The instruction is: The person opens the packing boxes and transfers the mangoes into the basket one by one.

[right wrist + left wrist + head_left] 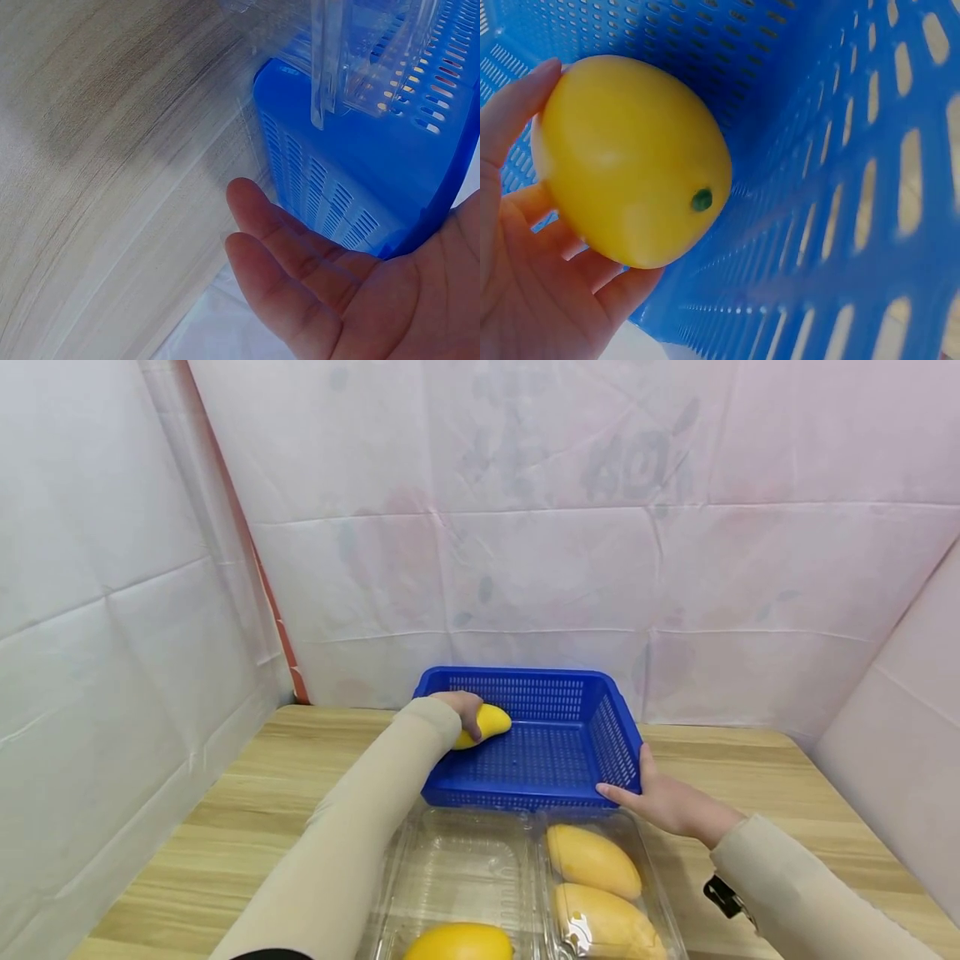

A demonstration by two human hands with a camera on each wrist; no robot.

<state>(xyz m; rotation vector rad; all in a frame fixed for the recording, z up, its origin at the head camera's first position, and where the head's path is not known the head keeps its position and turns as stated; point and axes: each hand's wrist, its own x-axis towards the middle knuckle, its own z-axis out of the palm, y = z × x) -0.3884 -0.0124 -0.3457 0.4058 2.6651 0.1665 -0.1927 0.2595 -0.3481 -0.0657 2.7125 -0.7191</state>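
Observation:
My left hand grips a yellow mango inside the left part of the blue plastic basket. In the left wrist view, the thumb and fingers wrap one side of the mango, and its green stem spot faces a slotted basket wall. At the basket's front right corner, my right hand touches the rim, its thumb along the front and its fingers on the outer right side. The right wrist view shows those fingers extended beside the basket wall, holding no fruit.
Right in front of the basket lies a clear plastic container in two halves. One yellow mango sits in its left half; paler orange mangoes show through the right half. White sheeting encloses the wooden table at the back and sides.

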